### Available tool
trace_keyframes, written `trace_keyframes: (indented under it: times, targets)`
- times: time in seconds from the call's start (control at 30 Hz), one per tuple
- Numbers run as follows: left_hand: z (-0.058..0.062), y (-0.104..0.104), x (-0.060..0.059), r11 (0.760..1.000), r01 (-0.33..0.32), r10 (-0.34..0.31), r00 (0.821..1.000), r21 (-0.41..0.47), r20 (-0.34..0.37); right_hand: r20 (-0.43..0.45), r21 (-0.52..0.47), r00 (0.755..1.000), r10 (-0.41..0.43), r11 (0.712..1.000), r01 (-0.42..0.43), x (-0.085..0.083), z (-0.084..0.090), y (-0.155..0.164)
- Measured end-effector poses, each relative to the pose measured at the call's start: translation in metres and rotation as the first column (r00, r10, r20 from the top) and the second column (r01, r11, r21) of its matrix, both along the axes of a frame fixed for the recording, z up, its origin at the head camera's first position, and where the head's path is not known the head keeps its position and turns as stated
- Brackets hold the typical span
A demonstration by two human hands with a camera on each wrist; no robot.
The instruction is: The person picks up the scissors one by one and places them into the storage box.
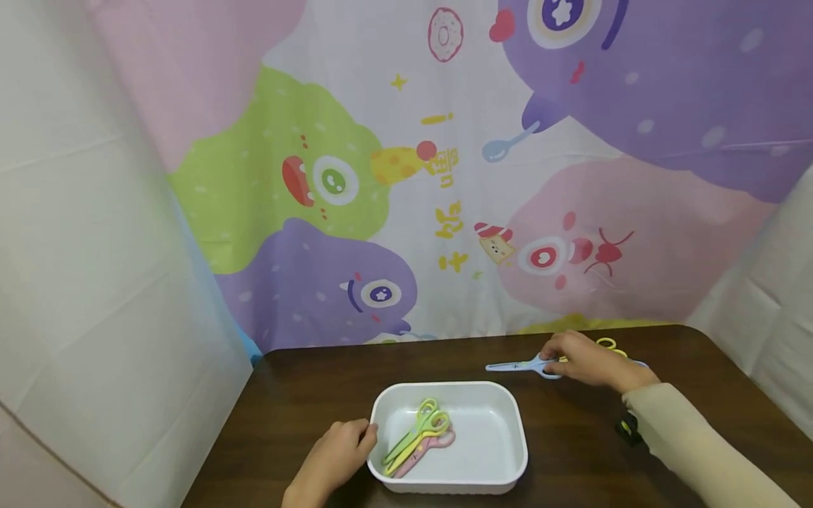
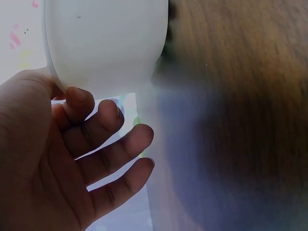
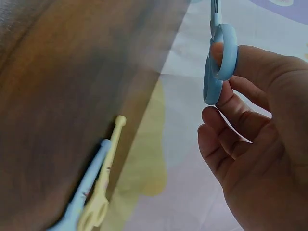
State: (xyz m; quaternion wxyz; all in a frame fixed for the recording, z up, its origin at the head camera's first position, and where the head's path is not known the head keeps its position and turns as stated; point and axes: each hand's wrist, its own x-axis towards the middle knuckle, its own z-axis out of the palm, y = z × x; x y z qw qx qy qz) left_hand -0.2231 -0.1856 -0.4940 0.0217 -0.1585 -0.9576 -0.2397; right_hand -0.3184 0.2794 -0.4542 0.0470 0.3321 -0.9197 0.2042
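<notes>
A pair of blue scissors [image 1: 516,366] is over the far right part of the surface [image 1: 305,402], its long axis running left to right, with blades pointing left and handles at the right. The right hand [image 1: 587,360] pinches it by the handles; whether the blades touch the surface, I cannot tell. The left hand [image 1: 336,451] grips the left rim of a white tray [image 1: 485,441] with thumb and forefinger. Inside, green scissors [image 1: 406,439], yellow scissors [image 1: 403,461] and pink scissors [image 1: 424,449] lie overlapped at the left, tips toward the near left corner.

A small black object [image 1: 629,428] sits beside the right sleeve [image 1: 686,430], and a printed cloth [image 1: 464,303] hangs beyond the far edge. The right hand partly covers what lies behind it in the head view — the right wrist view shows a second yellow pair [image 3: 105,173] and a second blue pair [image 3: 86,180] there, side by side. The left wrist view shows the other three fingers [image 2: 137,139] spread — clear of the tray wall.
</notes>
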Motion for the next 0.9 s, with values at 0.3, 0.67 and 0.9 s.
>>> trace_keyframes:
  times: [0.3,0.67,0.9]
  targets:
    - [-0.001,0.001,0.002,1.000,-0.005,0.005,1.000,-0.006,-0.010,-0.051,0.004,0.999,0.019,1.000,-0.019,-0.003,0.016,-0.009]
    - [0.002,0.002,0.003,1.000,0.006,-0.006,1.000,-0.001,-0.007,0.012,-0.014,0.999,0.045,0.999,-0.044,-0.003,0.022,-0.027]
    - [0.003,0.002,0.003,1.000,-0.008,0.008,1.000,-0.015,-0.021,-0.006,0.012,0.998,0.067,0.998,-0.067,-0.005,0.027,-0.034]
